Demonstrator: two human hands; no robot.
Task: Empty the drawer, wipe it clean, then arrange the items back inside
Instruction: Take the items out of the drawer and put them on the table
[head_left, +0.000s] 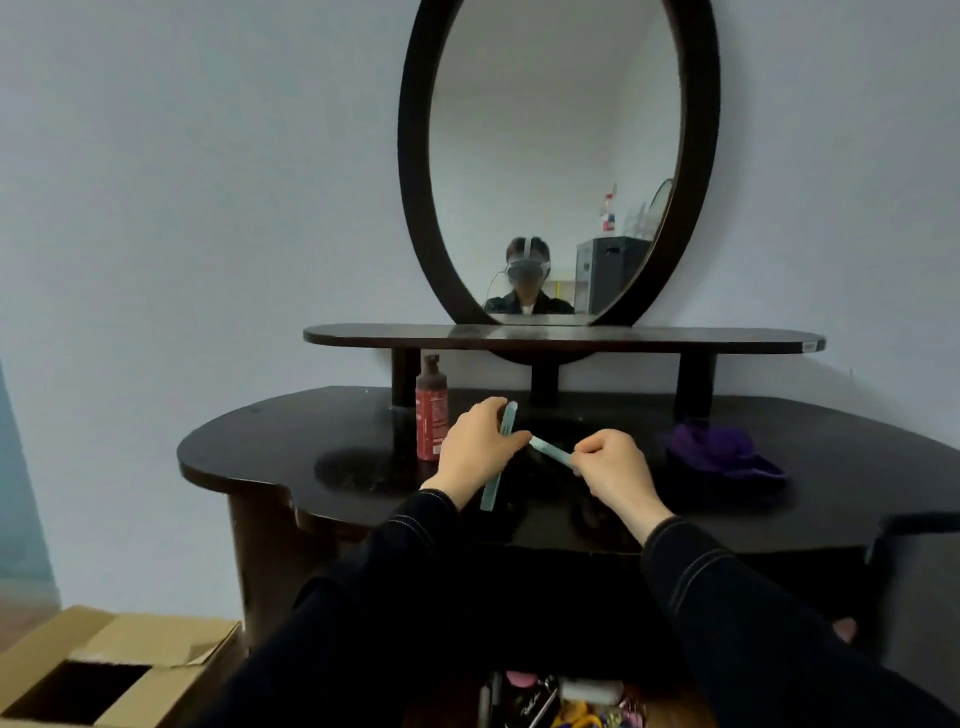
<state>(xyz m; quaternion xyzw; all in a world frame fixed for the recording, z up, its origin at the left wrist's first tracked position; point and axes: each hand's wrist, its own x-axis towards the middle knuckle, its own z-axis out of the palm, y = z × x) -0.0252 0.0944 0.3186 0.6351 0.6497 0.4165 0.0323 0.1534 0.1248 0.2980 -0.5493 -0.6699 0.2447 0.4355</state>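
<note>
Early days: red bottle (431, 410) is sitting out mid-left, and the drawer (447, 701) at the bottom edge is looking packed. We're gripping a teal strip (491, 491) in our curled left hand (480, 447) and pinching a second strip (550, 449) in our right hand (613, 467), centre frame. Purple cloth (722, 449) is waiting right; we're guessing wiping comes later.

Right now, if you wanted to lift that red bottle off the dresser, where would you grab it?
Grip the red bottle round its straight labelled middle, coming from the front. It stands upright, the dark cap is narrower, and the shelf post behind and shelf above would likely crowd other approaches.
</note>
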